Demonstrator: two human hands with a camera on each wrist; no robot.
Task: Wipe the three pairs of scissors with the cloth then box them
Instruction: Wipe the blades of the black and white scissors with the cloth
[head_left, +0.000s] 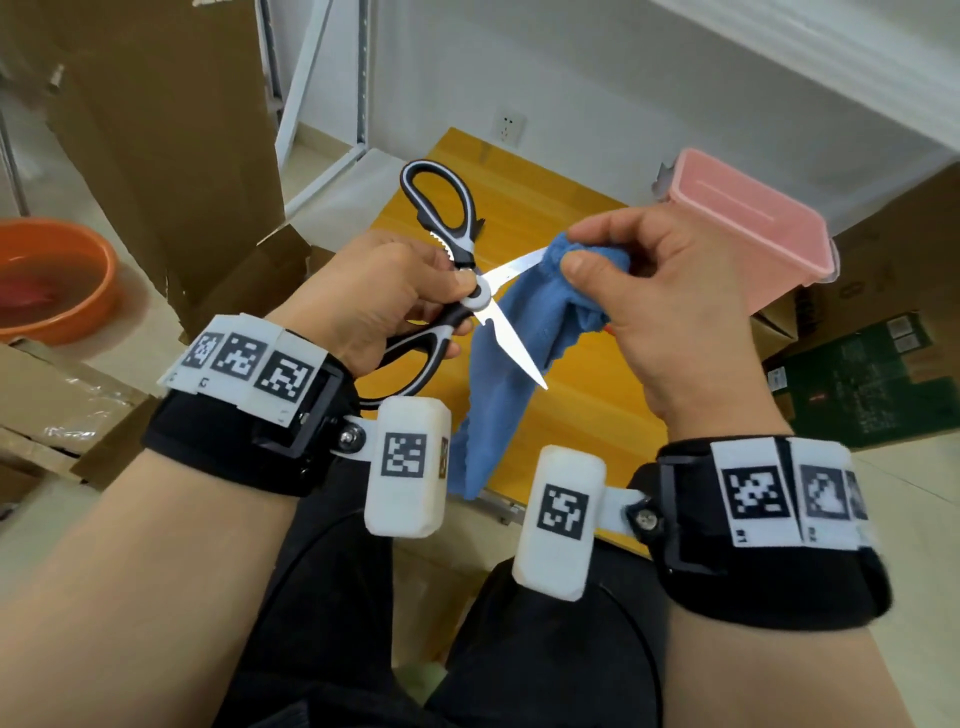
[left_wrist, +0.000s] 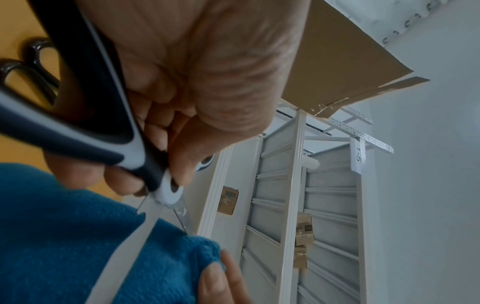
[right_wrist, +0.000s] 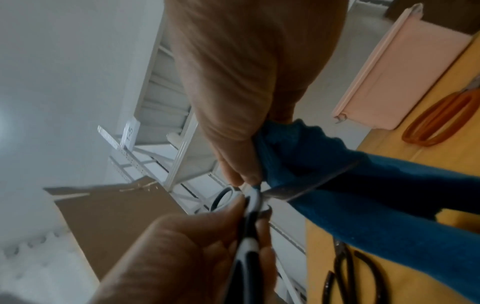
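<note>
My left hand (head_left: 395, 296) grips black-and-white kitchen scissors (head_left: 470, 260) at the pivot and lower handle, held above the yellow table (head_left: 597, 395) with the blades spread apart. My right hand (head_left: 639, 280) pinches a blue cloth (head_left: 524, 332) around the upper blade; the rest of the cloth hangs down. In the left wrist view the lower blade (left_wrist: 130, 246) lies across the cloth (left_wrist: 64, 236). A pink lidded box (head_left: 748, 223) stands at the table's far right. In the right wrist view orange-handled scissors (right_wrist: 439, 121) and black scissors (right_wrist: 355, 275) lie on the table.
An orange basin (head_left: 52, 275) with water sits on the floor at the left. Cardboard boxes (head_left: 156, 130) stand behind it, and more boxes (head_left: 872, 384) lie right of the table. White metal shelving (left_wrist: 298, 195) rises beyond the table.
</note>
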